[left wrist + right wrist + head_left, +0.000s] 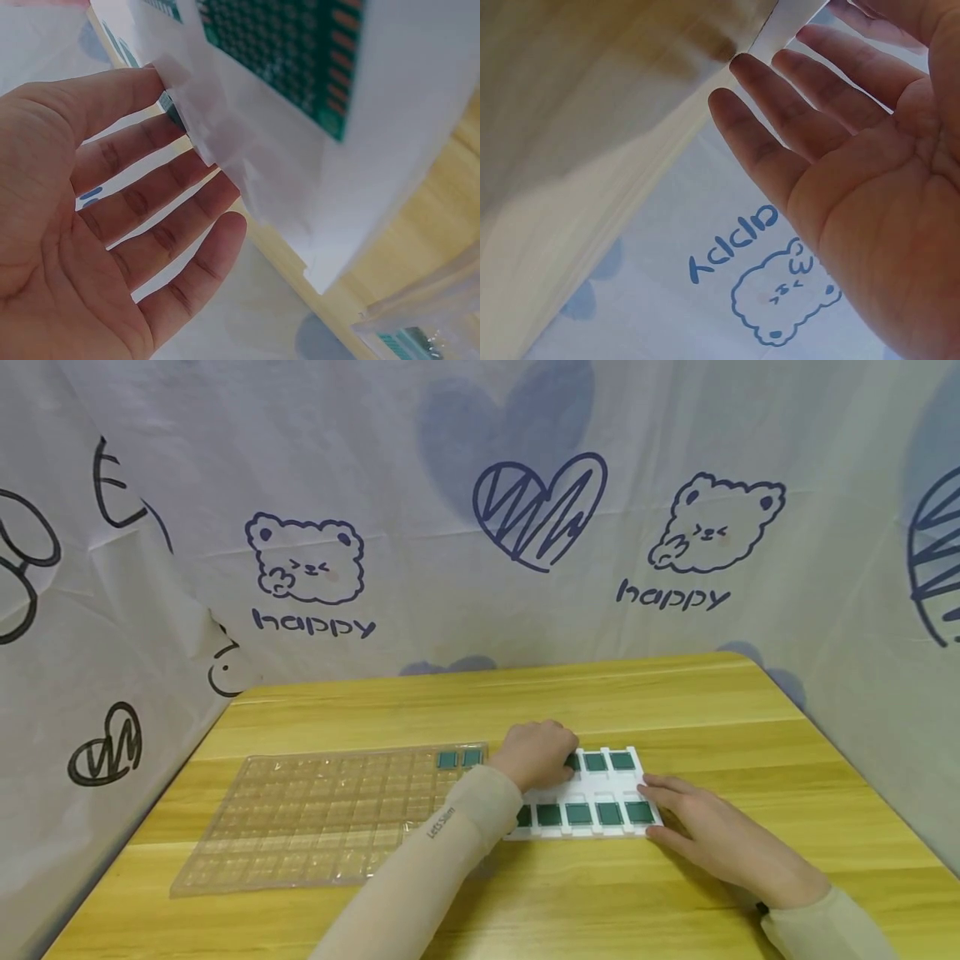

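A white tray (592,793) lies on the table with two rows of small green circuit boards (578,814) in its slots. My left hand (536,753) is over the tray's far left part. In the left wrist view its thumb and index finger pinch a green circuit board (172,110) at the tray, while the other fingers extend loosely. My right hand (708,831) touches the tray's right edge with nearly straight fingers. The left hand and sleeve hide the tray's left end. Close up, a board (281,56) shows dotted holes and copper-coloured pads.
A clear plastic tray (322,818) with many compartments lies to the left, its right part behind the left sleeve. Two green boards (459,759) sit in its far right corner. White cloth (420,577) with printed bears and hearts surrounds the wooden table (675,710).
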